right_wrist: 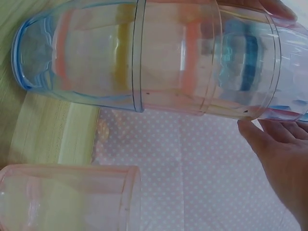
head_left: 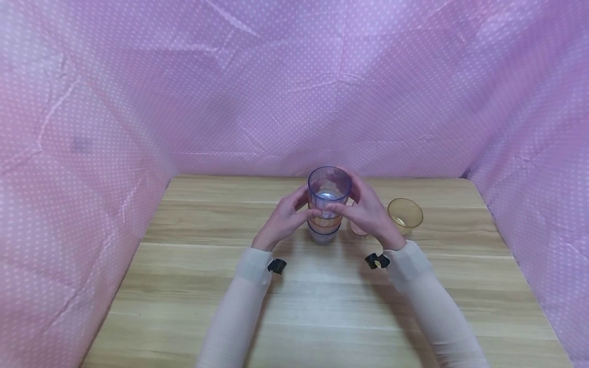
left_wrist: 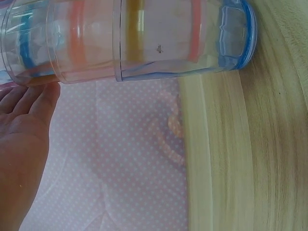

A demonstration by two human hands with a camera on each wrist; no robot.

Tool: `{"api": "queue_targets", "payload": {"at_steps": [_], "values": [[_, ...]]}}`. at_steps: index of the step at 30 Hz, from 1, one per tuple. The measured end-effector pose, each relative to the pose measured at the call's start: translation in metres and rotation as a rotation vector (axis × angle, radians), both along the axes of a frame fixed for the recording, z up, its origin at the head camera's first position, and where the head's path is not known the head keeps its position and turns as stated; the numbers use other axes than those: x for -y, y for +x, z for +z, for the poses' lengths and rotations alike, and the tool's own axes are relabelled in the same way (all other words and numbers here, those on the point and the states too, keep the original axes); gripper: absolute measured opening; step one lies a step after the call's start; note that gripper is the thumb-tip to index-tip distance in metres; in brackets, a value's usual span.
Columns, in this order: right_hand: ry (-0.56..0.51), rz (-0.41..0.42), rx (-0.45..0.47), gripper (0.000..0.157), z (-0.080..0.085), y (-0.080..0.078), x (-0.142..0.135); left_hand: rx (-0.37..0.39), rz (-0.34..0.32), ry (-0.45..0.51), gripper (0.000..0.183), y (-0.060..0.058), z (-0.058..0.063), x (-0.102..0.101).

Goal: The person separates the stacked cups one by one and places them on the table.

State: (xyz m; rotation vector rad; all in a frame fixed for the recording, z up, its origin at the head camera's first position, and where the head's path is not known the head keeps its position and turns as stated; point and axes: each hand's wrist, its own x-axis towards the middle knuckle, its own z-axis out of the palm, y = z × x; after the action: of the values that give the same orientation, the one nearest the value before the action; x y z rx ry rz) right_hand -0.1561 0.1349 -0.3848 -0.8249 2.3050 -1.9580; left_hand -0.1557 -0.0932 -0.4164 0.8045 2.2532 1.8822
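A stack of nested see-through plastic cups [head_left: 324, 228] stands upright on the wooden table, its bluish top cup [head_left: 329, 180] rim up. In the right wrist view, a blue-tinted cup [right_wrist: 36, 53] forms the base, with a pink-tinted cup [right_wrist: 166, 62] and more cups nested above it. My left hand [head_left: 290, 214] grips the upper part of the stack from the left, thumb across the near side. From the right, my right hand [head_left: 368, 210] holds the upper cups the same way, its far fingers partly hidden behind them.
Just right of the stack is a single pink cup [head_left: 357, 228], partly covered by my right hand. A yellow cup [head_left: 406, 210] stands farther right, beside my right wrist. Pink dotted cloth [head_left: 257, 102] hangs behind and along both sides of the table [head_left: 184, 286].
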Motion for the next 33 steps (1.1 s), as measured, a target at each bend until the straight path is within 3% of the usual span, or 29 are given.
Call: {"api": "queue_targets", "payload": {"at_steps": [9,18,33], "values": [[-0.004,-0.060,-0.008,0.082,0.000,0.001,-0.002,0.002,0.003,-0.022,0.072,0.002,0.000,-0.001],[-0.058,-0.031,-0.051,0.079,0.004,0.000,-0.002,0.017,0.020,-0.035,0.076,0.003,0.000,0.000],[-0.142,-0.062,-0.080,0.081,0.011,0.005,-0.001,0.047,0.041,-0.040,0.075,0.005,0.001,-0.001]]}}
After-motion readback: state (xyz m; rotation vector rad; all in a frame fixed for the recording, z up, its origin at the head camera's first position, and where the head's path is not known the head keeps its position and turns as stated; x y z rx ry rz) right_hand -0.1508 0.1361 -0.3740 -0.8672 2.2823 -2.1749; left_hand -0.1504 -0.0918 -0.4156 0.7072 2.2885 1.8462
